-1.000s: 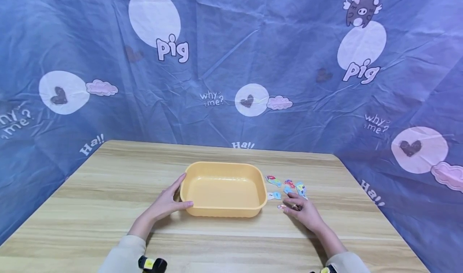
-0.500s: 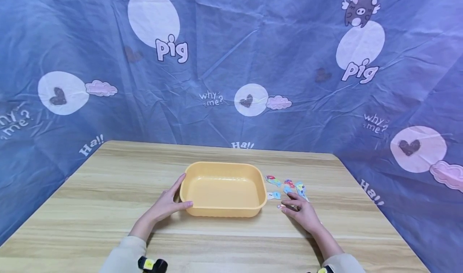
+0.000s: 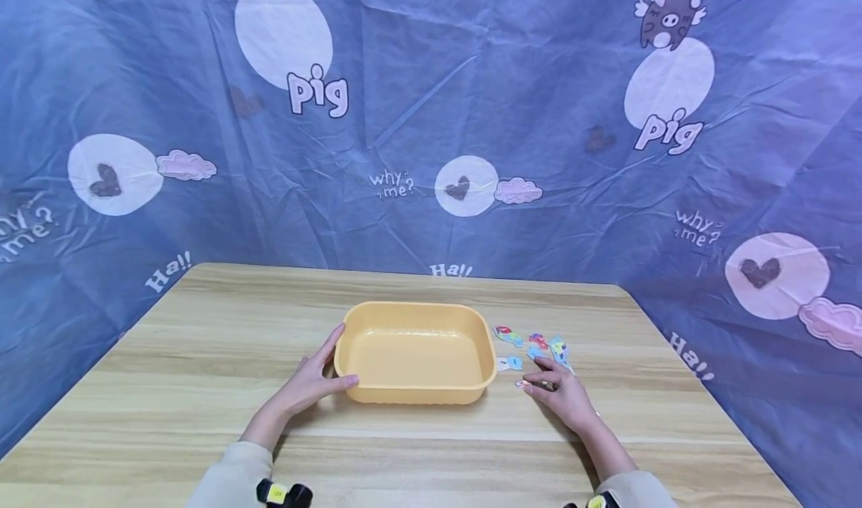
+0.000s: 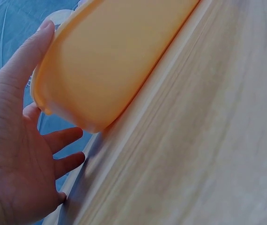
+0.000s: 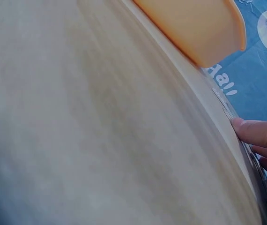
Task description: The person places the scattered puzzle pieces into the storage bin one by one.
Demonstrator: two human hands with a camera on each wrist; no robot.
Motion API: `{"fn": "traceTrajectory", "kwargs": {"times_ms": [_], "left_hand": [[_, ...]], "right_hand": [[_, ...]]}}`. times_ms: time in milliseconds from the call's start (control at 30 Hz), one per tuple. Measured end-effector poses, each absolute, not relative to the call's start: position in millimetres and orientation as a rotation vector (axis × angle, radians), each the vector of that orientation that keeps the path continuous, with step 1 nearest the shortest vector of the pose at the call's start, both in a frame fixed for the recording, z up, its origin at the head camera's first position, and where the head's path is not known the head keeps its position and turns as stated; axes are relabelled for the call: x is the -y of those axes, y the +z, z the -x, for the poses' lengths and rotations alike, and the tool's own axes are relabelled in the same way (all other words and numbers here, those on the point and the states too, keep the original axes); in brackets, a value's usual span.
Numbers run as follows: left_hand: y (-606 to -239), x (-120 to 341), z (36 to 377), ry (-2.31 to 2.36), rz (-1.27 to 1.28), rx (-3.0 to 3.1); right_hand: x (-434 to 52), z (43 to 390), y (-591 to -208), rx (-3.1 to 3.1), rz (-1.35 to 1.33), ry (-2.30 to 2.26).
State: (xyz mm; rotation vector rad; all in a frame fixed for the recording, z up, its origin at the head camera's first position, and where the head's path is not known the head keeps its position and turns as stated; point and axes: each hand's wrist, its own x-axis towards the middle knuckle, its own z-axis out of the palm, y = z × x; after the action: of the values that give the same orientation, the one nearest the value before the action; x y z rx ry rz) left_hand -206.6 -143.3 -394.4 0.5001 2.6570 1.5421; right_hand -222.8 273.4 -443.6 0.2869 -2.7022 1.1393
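Observation:
A shallow yellow plastic tray stands empty at the middle of the wooden table. My left hand rests against its near left corner, thumb along the front wall and fingers straight up the left side; the left wrist view shows the same tray and left hand. Several small colourful cut-out pieces lie just right of the tray. My right hand lies flat among them, fingertips touching a small pink piece. In the right wrist view a straight finger presses the tabletop beyond the tray.
A blue printed cloth hangs behind and to both sides of the table. Bare wood stretches to the left of the tray and along the near edge.
The right hand has crept slightly towards the tray over the small pieces. Left hand and tray have stayed put.

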Motion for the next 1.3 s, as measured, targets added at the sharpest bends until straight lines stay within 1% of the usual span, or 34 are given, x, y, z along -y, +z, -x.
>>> {"fn": "traceTrajectory", "kwargs": {"times_ms": [267, 400, 900, 1300], "left_hand": [[-422.0, 150.5, 223.0, 1.545, -0.509, -2.639], [-429.0, 152.1, 227.2, 1.538, -0.517, -2.653], [-428.9, 151.2, 226.4, 1.519, -0.495, -2.664], [-430.0, 151.8, 226.9, 1.522, -0.476, -2.653]], "right_hand": [[-272.6, 224.1, -445.9, 2.673, -0.282, 1.132], [-272.4, 224.9, -447.8, 2.640, -0.291, 1.118], [-272.2, 226.6, -449.4, 2.597, -0.334, 1.114], [-270.0, 226.1, -441.8, 2.609, -0.263, 1.114]]}}
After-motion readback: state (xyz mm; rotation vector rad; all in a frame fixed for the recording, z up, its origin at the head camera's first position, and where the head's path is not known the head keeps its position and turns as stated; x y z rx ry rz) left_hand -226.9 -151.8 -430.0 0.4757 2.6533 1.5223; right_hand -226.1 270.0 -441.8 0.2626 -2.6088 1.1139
